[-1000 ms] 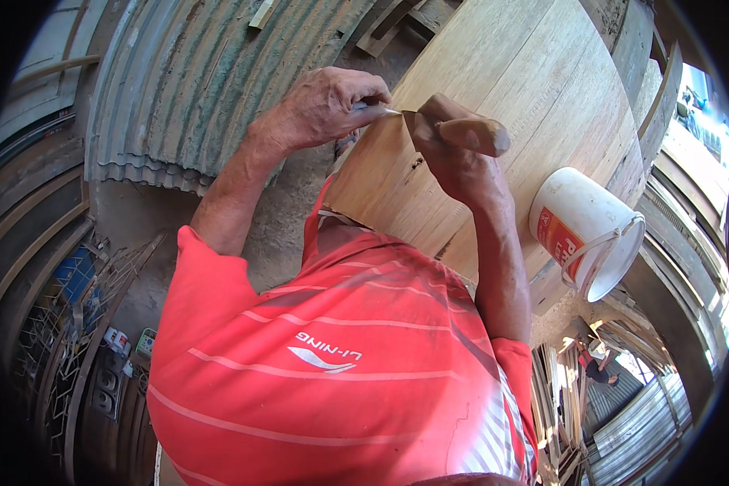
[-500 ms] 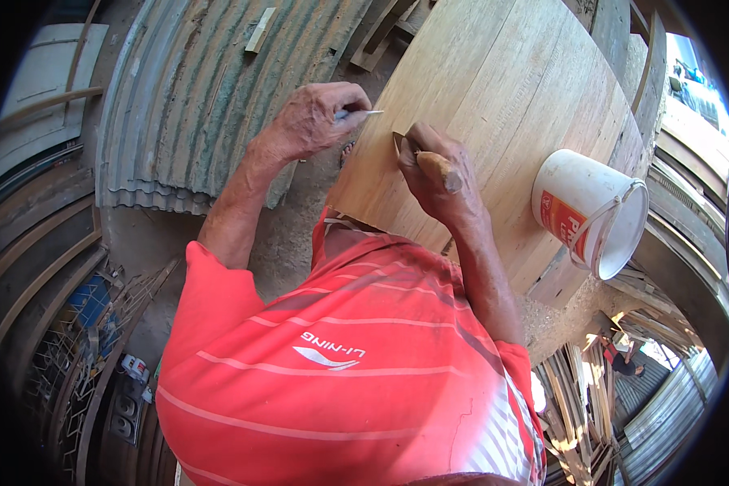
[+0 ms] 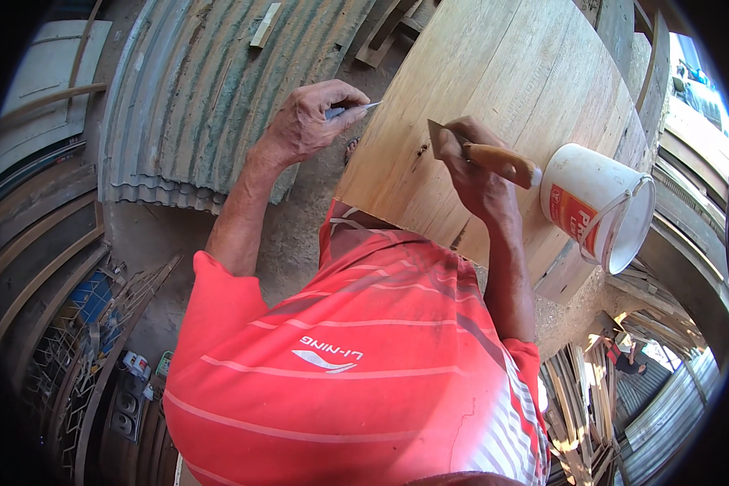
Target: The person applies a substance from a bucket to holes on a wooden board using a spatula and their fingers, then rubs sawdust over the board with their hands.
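Note:
A putty knife [image 3: 502,159] with a wooden handle and a flat metal blade is gripped in my right hand [image 3: 479,180]. Its blade is just right of a small dark knot [image 3: 422,150] in a wide wooden panel [image 3: 502,73] made of joined boards. Whether the blade touches the wood I cannot tell. My left hand [image 3: 304,125] pinches a thin, light, pointed blade [image 3: 370,106], which looks like a second putty knife seen edge-on. A bluish-grey part of it shows between the fingers. The blade's tip reaches the panel's left edge.
On the panel's right side a white bucket [image 3: 579,182] with a red label lies tipped over. Corrugated metal sheets [image 3: 202,105] lie on the left, a small wood strip [image 3: 265,24] on top. Stacked lumber [image 3: 579,405] and another person [image 3: 628,356] are at lower right.
My right hand has moved rightward with the putty knife, away from the panel's left edge, uncovering the dark knot. My left hand has barely moved.

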Action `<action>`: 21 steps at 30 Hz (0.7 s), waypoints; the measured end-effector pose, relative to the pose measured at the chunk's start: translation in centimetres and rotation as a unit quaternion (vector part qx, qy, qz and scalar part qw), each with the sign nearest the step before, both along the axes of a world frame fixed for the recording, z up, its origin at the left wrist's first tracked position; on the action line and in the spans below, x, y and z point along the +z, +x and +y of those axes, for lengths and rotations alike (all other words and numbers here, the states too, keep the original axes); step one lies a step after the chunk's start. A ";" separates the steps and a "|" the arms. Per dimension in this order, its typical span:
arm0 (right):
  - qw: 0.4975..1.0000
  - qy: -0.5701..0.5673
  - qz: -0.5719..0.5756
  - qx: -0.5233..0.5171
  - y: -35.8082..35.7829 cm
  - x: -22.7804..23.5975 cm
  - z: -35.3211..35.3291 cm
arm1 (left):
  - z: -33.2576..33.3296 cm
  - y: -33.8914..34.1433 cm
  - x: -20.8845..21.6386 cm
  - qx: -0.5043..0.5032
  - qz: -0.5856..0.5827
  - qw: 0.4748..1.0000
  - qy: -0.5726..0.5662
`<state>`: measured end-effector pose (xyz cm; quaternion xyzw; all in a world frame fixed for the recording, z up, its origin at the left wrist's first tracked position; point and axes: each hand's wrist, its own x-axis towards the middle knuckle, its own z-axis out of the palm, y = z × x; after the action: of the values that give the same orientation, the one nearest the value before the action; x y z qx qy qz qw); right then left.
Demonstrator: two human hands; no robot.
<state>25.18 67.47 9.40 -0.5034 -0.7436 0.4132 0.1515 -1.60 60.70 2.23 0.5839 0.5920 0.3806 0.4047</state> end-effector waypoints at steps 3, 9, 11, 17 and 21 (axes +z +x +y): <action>0.999 0.042 -0.009 -0.011 1.8 -0.4 0.7 | -0.1 0.3 -0.2 0.013 -0.085 0.996 0.009; 0.994 0.108 -0.016 -0.017 3.7 0.1 1.0 | -0.1 0.6 0.1 -0.013 -0.222 0.974 0.042; 0.992 0.122 -0.036 -0.021 4.2 0.1 1.2 | 0.2 0.4 0.3 -0.028 -0.197 0.979 0.048; 0.979 0.134 -0.031 -0.152 7.1 -0.3 2.6 | 1.6 1.3 1.7 -0.027 -0.107 0.984 0.143; 0.972 0.180 -0.023 -0.146 10.7 0.3 1.9 | 3.6 3.7 2.4 0.038 -0.176 0.977 0.114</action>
<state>35.87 69.35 9.73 -0.5802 -0.7279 0.2338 0.2808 2.14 64.27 4.65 0.5269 0.4861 0.5573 0.4189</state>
